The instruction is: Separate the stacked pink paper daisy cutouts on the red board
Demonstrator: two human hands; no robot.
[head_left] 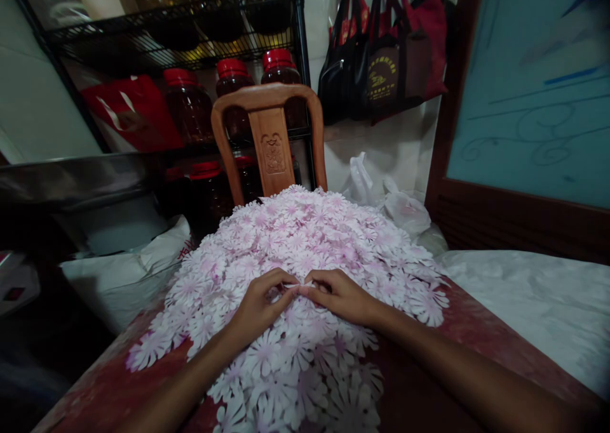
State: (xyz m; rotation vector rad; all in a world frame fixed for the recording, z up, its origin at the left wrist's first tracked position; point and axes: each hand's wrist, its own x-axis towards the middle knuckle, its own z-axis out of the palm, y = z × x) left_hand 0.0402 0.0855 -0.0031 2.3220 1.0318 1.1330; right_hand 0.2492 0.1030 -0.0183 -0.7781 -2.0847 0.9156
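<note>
A large heap of white-and-pink flower cutouts [305, 230] covers the middle of the dark red table [481, 338]. Over the near side of the heap, my left hand [267, 296] and my right hand [340, 296] meet fingertip to fingertip. Thumb and fingers of each hand are pinched on one small white flower cutout [300, 285]. Most of that cutout is hidden behind the fingers. More loose cutouts [300, 382] spread between my forearms toward the near edge.
A carved wooden chair [274, 141] stands behind the heap. Behind it, a black rack [181, 26] carries red-lidded jars [188, 103]. Bags [386, 65] hang on the wall. White sacks lie left [128, 261] and right [534, 299], beside a glazed door [534, 103].
</note>
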